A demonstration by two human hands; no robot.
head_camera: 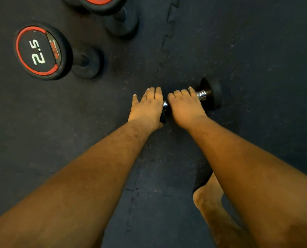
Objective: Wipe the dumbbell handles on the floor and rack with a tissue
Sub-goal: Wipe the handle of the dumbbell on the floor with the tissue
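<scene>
A: Where's the dumbbell (207, 94)?
B: Lying on the dark floor (256, 59), chrome handle (201, 95) mostly hidden under both hands

A: And each grip?
B: Right hand (186, 106) curled over the handle; left hand (147, 106) resting on the near end, fingers fairly straight. No tissue visible

A: Anything else?
B: Upper left, a 2.5 dumbbell (41, 51), another dumbbell (113, 11) behind it

The floor (256, 42) is dark grey-blue rubber, flecked with small reddish specks and crossed by a jagged puzzle-cut seam. The small dumbbell (211, 93) has black ends and a shiny chrome handle. The standing dumbbell (41, 51) is black, with a red ring around its face and "2.5" in white numerals.
</scene>
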